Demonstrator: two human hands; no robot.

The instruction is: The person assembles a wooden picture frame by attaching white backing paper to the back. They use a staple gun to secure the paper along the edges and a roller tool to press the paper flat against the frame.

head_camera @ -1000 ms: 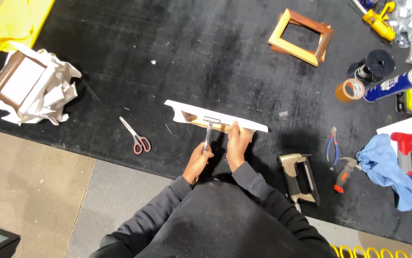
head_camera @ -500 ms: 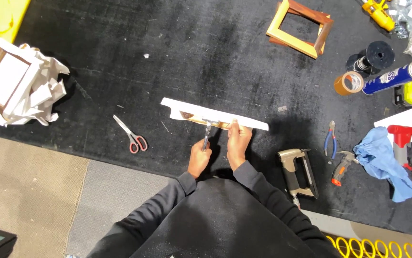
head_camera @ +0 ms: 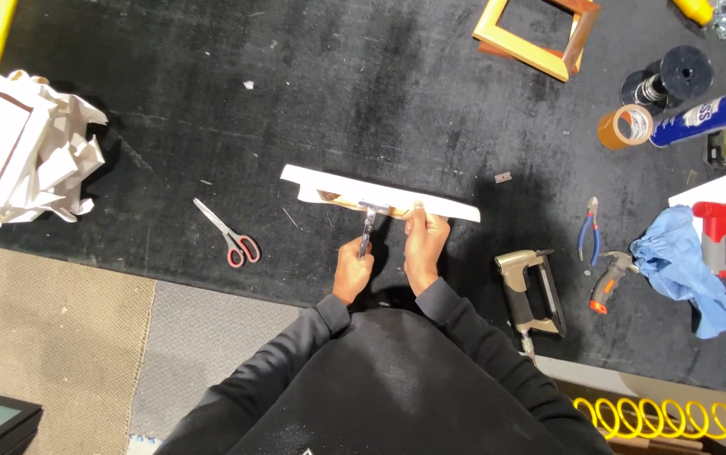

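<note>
**Hammer and white frame on the black mat**

On the black mat (head_camera: 380, 101) covering the floor, a person in a dark sweatshirt is kneeling over a long white picture frame with a pale wooden inner edge (head_camera: 380, 195), which is lying flat, well apart from the clutter at either side. The left hand (head_camera: 353, 270) is closing its grip fully around the handle of a small metal hammer (head_camera: 366, 226), whose head is touching the near edge of the frame about midway along. The right hand (head_camera: 424, 240) is pressing on the frame just beside the hammer head, fingers curled over the near edge and pinning it down; whether it is also pinching a nail or pin there is too small to tell.

Judging from this, the work is going best with the right hand keeping the frame flat and unmoving, its fingertips clear of the hammer head, while the left hand is making short, light taps square to the edge, so the white finish is not getting marked.

To the left, red-handled scissors (head_camera: 230, 234) are lying open near the mat's edge, with a bundle of crumpled white wrapping paper (head_camera: 34, 160) farther off. To the right, a beige staple gun (head_camera: 531, 291), blue-handled pliers (head_camera: 587, 229), a blue cloth (head_camera: 683, 261) and a roll of brown tape (head_camera: 626, 126) are resting. An empty orange-brown wooden frame (head_camera: 535, 34) is lying beyond.
</note>
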